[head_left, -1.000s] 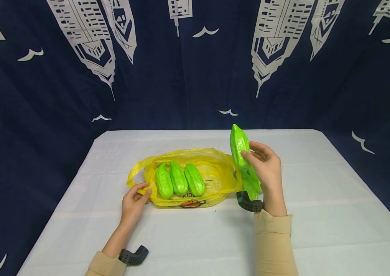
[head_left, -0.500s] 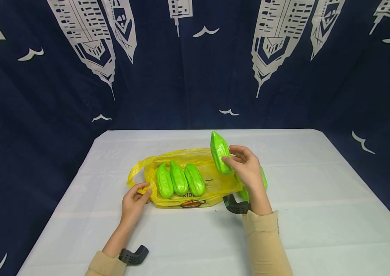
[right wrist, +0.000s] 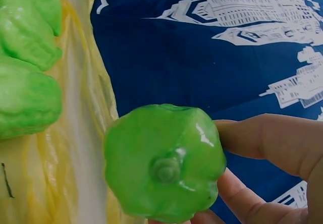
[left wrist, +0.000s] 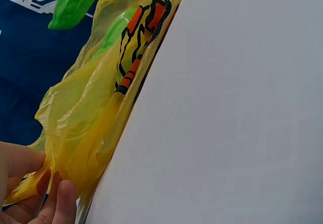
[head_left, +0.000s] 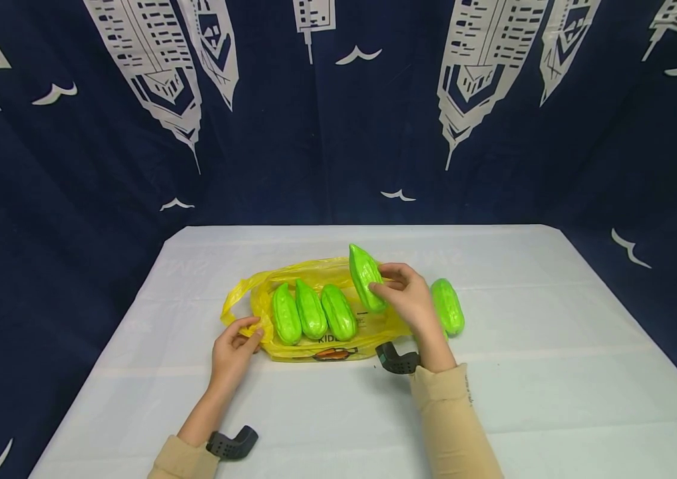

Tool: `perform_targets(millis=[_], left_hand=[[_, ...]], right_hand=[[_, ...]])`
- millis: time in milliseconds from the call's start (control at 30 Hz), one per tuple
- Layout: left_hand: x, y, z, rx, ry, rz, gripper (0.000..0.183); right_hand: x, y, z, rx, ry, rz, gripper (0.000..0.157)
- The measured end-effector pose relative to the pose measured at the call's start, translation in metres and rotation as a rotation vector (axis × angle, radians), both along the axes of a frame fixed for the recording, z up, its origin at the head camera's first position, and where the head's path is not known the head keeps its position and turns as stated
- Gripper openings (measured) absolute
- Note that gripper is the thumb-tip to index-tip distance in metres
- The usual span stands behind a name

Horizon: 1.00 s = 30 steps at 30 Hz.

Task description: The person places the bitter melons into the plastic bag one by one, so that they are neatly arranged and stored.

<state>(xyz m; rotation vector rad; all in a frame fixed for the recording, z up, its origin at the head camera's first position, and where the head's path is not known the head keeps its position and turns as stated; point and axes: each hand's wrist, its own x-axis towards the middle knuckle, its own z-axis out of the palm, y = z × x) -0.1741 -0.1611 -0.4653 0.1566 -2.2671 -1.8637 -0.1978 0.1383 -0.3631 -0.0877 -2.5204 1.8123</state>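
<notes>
My left hand [head_left: 233, 356] pinches the left front edge of a yellow plastic bag [head_left: 377, 336], which lies with its mouth spread. In the left wrist view, thumb and fingers grip the bunched film [left wrist: 75, 158]. Three glossy green bitter melons [head_left: 312, 309] lie side by side inside, toward the bag's left. Above its right half, my right hand [head_left: 410, 296] holds another bitter melon [head_left: 364, 276], tip up and tilted left. The right wrist view shows this melon's stem end [right wrist: 164, 163], with thumb and fingers on its side.
A further green bitter melon [head_left: 448, 306] lies on the white table [head_left: 554, 359], right of the bag and behind my right wrist. Dark wrist cameras [head_left: 232, 444] sit on both arms. A navy curtain [head_left: 326, 146] with white prints hangs behind the table.
My right hand has carried its bitter melon left and slightly down, from beside the bag to over it. The melon lying at right has come into fuller view. My left hand stays put.
</notes>
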Motion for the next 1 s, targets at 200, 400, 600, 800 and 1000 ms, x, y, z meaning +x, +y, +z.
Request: perform_targets(millis=[200, 400, 600, 800, 1000], left_hand=[[0.0, 0.0, 0.0, 0.003, -0.005, 0.002, 0.024], [0.0, 0.0, -0.001, 0.006, -0.002, 0.006, 0.024], [0.0, 0.0, 0.0, 0.004, 0.004, 0.008, 0.024], [0.001, 0.0, 0.0, 0.004, 0.01, 0.004, 0.024], [0.0, 0.0, 0.0, 0.005, 0.011, 0.004, 0.024]], right_hand=[[-0.003, -0.005, -0.008, 0.019, -0.019, 0.018, 0.045], [-0.006, -0.007, -0.014, 0.035, -0.022, 0.019, 0.045], [-0.009, -0.009, -0.02, 0.056, -0.049, 0.023, 0.042], [-0.011, -0.009, -0.025, 0.093, -0.063, 0.03, 0.041], [-0.013, -0.007, -0.031, 0.117, -0.081, 0.046, 0.044]])
